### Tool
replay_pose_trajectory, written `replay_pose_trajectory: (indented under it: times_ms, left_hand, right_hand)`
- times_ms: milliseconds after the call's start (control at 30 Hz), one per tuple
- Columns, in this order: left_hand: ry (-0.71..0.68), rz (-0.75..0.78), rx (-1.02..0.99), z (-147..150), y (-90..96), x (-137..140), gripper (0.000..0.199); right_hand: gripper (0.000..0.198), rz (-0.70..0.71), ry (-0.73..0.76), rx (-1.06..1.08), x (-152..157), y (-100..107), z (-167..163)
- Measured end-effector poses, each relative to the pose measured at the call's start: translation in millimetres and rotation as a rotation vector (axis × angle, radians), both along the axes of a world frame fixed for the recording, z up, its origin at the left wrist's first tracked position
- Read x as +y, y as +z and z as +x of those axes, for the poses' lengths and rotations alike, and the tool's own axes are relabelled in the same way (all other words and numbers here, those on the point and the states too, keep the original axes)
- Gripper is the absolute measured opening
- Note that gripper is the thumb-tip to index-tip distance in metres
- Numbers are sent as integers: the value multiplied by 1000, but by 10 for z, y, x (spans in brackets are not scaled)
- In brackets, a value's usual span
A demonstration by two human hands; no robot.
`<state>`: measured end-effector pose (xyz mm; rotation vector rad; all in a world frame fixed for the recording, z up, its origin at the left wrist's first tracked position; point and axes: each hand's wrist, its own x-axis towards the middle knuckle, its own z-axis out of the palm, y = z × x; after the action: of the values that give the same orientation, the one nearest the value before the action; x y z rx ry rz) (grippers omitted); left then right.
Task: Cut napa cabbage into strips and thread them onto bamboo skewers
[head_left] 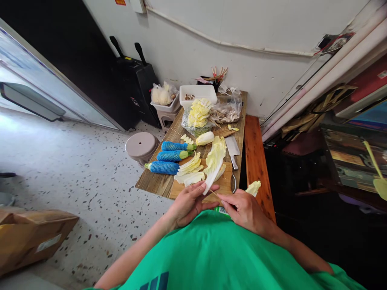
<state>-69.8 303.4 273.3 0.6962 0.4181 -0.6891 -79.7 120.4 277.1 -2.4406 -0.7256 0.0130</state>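
My left hand is closed on the white stem end of a long napa cabbage leaf, whose yellow frill points away from me. In my right hand is a thin wooden skewer, its tip at the stem of that leaf. Behind the right hand a smaller piece of cabbage leaf shows; whether it is on the skewer cannot be told. More cut cabbage leaves lie on the wooden cutting board. A cleaver rests to the board's far right, near a small cabbage heart.
Several zucchini in blue net sleeves lie left on the wooden table. Farther back are skewered cabbage leaves, a white tub and a bag of mushrooms. A round stool stands left, a wooden bench right.
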Motion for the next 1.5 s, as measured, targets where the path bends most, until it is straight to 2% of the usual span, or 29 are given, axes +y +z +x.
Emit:
replay_pose_trajectory:
  times_ms: [100,267,533,1000,1500]
  left_hand:
    - [62,-69,18,-27,14,-29,15]
    - [153,52,0,-53,24,-76,6]
    - [95,83,-40,-53,-11,-105,13]
    - [108,85,54,-53,-10,-126,11]
    - [63,73,29,-103,-5,-157,13]
  right_hand:
    - [26,33,-3,-28,2,26,8]
    - [26,1,13,-4,26,55,15]
    - [26,-74,56,-12,28,54,27]
    - [27,-56,81,-12,45,55,40]
    - [23,-211,-16,-36,48,24,-8]
